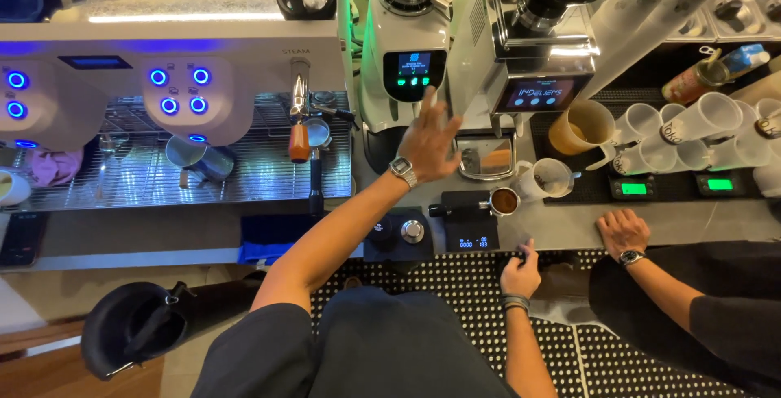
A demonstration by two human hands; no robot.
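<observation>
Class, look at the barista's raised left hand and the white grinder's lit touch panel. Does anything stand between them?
Nothing visible does. The left hand hovers open just below the white grinder's panel, with only bare space between the fingertips and the panel.

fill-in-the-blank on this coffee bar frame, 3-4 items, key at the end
1. The left hand, with a wristwatch, reaches up toward the lit panel of the white ____.
2. The portafilter full of ground coffee rests on a small black ____ with a lit readout.
3. The right hand rests at the counter's ____ edge.
4. A co-worker's hand lies flat on the ____.

Missing words: grinder; scale; front; counter
</observation>
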